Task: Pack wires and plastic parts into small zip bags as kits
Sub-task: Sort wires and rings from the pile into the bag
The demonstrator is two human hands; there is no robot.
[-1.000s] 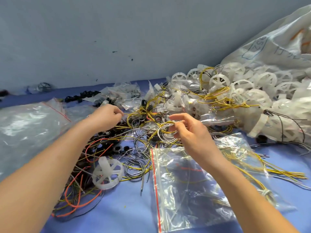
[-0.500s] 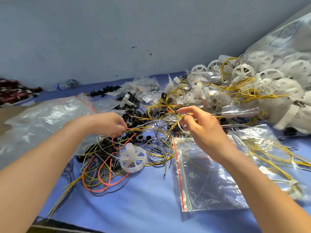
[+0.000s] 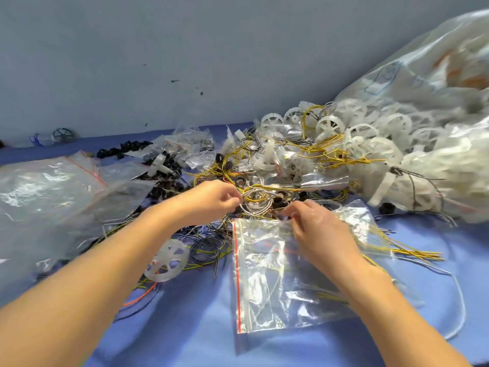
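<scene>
A clear bag (image 3: 264, 282) lies flat, its red strip at the left. A silvery wire coil (image 3: 255, 201) sits just beyond it, and a white wheel (image 3: 168, 260) lies to its left.

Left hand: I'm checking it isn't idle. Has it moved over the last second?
Yes, rightward. The left hand was above the white wheel; now it is up and right of it, pinching a wire loop beside the zip bag.

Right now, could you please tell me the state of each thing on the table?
Zip bag, lying flat, zip at left; open or closed unclear.
Left hand, pinches the wire coil.
Right hand, fingers curled at the zip bag's top edge; grip unclear.
Wheel, lying loose on wires.
Sack, slumped, bulging.
</scene>
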